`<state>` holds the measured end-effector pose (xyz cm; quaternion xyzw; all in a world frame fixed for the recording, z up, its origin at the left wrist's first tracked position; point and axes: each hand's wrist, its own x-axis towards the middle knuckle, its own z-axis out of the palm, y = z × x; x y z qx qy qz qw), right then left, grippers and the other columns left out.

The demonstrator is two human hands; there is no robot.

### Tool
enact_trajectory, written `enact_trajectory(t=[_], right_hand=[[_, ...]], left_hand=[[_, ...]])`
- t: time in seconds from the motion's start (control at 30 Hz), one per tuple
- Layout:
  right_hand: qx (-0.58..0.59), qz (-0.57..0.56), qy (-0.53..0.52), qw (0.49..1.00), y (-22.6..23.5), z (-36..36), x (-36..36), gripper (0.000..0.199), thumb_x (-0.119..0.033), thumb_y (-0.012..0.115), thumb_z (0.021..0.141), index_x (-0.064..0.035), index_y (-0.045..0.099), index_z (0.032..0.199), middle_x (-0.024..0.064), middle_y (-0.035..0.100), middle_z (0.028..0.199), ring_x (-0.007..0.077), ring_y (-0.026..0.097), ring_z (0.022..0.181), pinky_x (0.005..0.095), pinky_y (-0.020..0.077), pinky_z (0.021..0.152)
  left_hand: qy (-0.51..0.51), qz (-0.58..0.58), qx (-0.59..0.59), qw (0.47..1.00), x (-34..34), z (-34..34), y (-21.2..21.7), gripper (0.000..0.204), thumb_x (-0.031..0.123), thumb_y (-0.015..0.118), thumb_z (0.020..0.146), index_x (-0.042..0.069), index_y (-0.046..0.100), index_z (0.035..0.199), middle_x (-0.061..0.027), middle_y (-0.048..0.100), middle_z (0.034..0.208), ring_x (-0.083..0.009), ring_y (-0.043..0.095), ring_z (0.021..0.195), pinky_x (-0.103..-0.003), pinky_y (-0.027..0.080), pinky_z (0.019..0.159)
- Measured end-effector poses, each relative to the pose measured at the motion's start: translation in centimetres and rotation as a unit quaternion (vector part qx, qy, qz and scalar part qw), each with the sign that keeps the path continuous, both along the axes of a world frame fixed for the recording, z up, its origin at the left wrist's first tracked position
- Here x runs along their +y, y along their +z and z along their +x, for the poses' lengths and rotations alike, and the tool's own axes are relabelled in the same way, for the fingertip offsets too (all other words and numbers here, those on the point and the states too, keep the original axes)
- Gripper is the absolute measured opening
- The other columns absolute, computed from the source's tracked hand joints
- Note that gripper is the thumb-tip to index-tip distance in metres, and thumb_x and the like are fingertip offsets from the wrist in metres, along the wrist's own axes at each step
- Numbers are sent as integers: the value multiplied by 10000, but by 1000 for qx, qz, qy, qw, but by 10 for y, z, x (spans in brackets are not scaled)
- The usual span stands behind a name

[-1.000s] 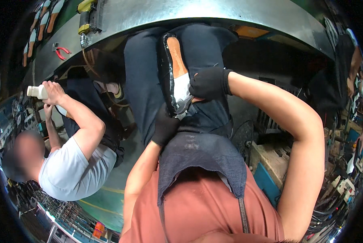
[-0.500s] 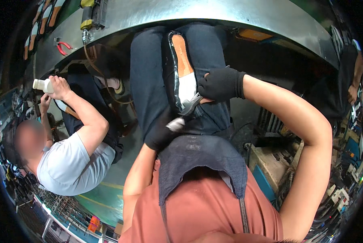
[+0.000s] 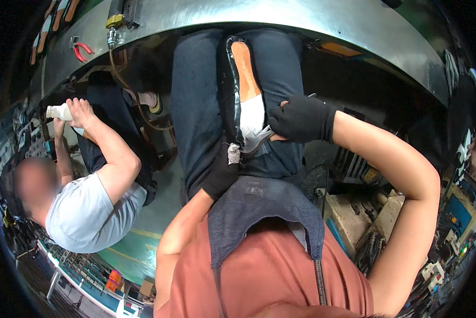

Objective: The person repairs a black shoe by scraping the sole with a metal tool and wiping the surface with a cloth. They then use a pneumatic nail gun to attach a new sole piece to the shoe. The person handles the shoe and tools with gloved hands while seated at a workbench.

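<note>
A black shoe point(image 3: 230, 106) lies sole-up along my lap between my thighs, its bottom orange-brown at the far end and white at the near end. My left hand point(image 3: 223, 168), in a black fingerless glove, is closed at its near end. White wrapping point(image 3: 233, 152) shows at that hand's fingers or thumb. My right hand point(image 3: 296, 119), also gloved in black, is closed round a grey metal tool point(image 3: 260, 137) that looks like pincers. Its tip meets the near right edge of the white part; the exact contact is hidden.
A metal bench point(image 3: 206, 13) crosses ahead, with red-handled pliers point(image 3: 81, 52) and a yellow-and-black air tool point(image 3: 116, 21) at its left. A hose point(image 3: 124, 87) hangs from it. On the left a co-worker point(image 3: 97, 206) holds a white bottle point(image 3: 59, 112). Machine parts point(image 3: 349, 212) stand at right.
My right hand and the tool have moved slightly right and nearer to me. My left hand has shifted a little, and its white wrapping is sharper. The co-worker's bottle has tilted.
</note>
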<state>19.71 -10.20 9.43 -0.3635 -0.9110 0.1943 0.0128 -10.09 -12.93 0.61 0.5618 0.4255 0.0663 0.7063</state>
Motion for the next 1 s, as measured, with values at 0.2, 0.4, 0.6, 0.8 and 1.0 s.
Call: enact_trajectory(t=[0.2,0.4,0.6,0.8,1.0], right_hand=[[-45,-71,-31,996,11,-6,-5,393,-409,566,887,-36,604,766,131,602,733,275,626,642,372,513,591],[10,-180,-108,978,8,-10,-12,408,-396,572,865,-32,679,714,198,650,719,363,648,642,451,518,594],[-18,-308,-93,947,25,-6,6,427,-392,540,899,-17,690,762,215,653,764,390,644,711,459,511,657],[-31,-353,-35,935,33,12,22,408,-382,512,940,-32,658,792,177,631,688,342,629,631,421,483,590],[-34,-406,-90,909,49,32,30,400,-357,524,939,-32,656,749,167,599,601,347,611,568,417,481,566]], left_hand=[[60,129,-6,990,2,22,24,322,255,345,1024,5,489,1166,-136,578,1049,-249,564,945,-347,453,840],[45,150,16,988,1,22,24,314,257,324,1025,-1,498,1070,-130,559,976,-235,545,886,-345,445,784],[29,181,62,981,-4,18,17,284,251,383,998,15,464,1133,-218,579,899,-364,593,795,-420,467,706],[65,219,85,970,-4,35,22,308,245,438,970,-10,439,1141,-257,577,921,-417,589,830,-465,459,710],[47,156,82,983,-9,25,1,293,89,468,927,-45,445,1186,-158,560,1030,-269,548,966,-368,429,918]])
